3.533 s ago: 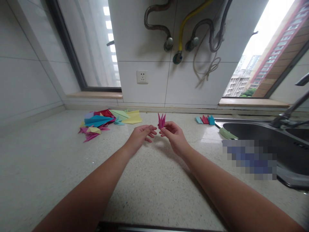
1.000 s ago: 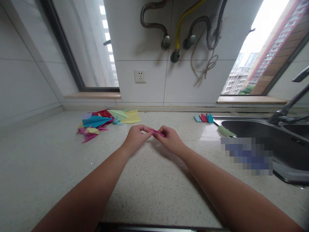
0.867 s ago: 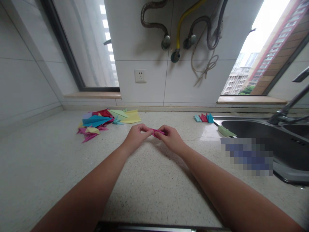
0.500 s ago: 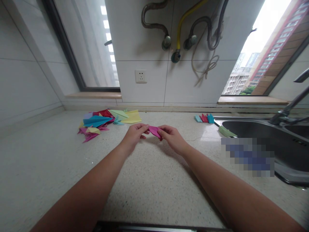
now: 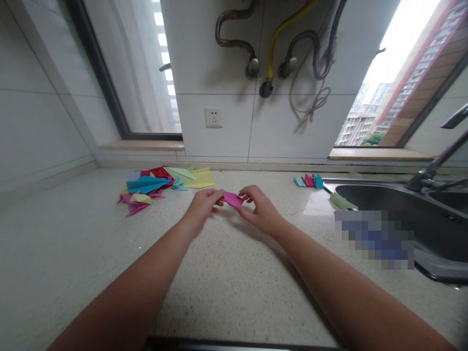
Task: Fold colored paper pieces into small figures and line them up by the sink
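A small folded piece of magenta paper (image 5: 233, 199) is held above the speckled counter, in the middle of the view. My left hand (image 5: 205, 207) pinches its left end between thumb and fingers. At the right end, my right hand (image 5: 261, 209) has its thumb and forefinger spread apart, with the thumb along the paper's lower right edge. To the left lies a heap of folded coloured papers (image 5: 148, 184) in blue, red, pink, green and yellow. Small folded papers (image 5: 309, 181) in light blue, red and blue stand in a row at the right.
A steel sink (image 5: 369, 195) with a tap (image 5: 427, 175) occupies the right side. A pale green folded paper (image 5: 342, 201) lies at its rim, beside a pixelated patch. Hoses and a wall socket (image 5: 214, 117) are on the tiled wall behind.
My right thumb and forefinger have moved apart, loosening from the magenta paper's right end. The paper has tilted, showing a broader face. My left hand keeps its pinch.
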The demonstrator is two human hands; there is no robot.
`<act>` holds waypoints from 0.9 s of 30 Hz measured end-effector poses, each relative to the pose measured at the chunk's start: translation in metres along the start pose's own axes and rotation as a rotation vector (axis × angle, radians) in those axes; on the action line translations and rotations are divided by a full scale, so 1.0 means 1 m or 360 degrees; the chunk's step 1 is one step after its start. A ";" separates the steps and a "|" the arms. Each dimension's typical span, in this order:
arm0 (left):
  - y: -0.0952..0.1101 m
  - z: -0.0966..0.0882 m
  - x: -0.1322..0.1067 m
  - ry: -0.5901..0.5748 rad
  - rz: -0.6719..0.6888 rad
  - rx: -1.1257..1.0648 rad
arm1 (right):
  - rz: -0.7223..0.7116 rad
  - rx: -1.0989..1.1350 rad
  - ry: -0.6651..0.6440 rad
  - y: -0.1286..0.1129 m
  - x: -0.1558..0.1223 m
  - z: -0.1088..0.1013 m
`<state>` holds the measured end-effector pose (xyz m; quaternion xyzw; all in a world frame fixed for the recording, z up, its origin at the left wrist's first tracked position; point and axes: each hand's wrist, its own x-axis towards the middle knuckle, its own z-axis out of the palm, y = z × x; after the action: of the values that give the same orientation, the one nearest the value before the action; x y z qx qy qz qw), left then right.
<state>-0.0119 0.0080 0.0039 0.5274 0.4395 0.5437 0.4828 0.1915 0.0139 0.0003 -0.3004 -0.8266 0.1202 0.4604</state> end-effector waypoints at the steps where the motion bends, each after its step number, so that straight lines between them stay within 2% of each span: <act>1: 0.000 0.000 0.000 -0.0006 -0.0006 0.0006 | -0.0068 -0.0092 -0.0028 -0.002 0.000 -0.002; 5: 0.000 0.000 -0.001 -0.0019 -0.0007 0.0027 | -0.0141 -0.0299 -0.0076 -0.006 0.001 -0.002; 11: -0.001 0.002 0.000 -0.0008 -0.0051 -0.0063 | -0.0123 -0.0374 -0.0108 -0.004 -0.001 0.003; 18: 0.000 0.002 0.004 0.0091 -0.0256 -0.0272 | -0.0041 -0.0259 0.0010 0.001 -0.001 0.004; 22: 0.000 0.001 0.004 0.0066 -0.0307 -0.0257 | 0.0082 -0.0131 0.0056 0.006 -0.001 0.006; 27: -0.002 0.003 0.003 -0.0040 -0.0271 -0.0272 | 0.0158 -0.0050 0.0047 0.008 -0.001 0.008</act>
<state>-0.0088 0.0110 0.0028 0.4518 0.4287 0.5295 0.5759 0.1881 0.0200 -0.0081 -0.3500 -0.8057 0.1253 0.4612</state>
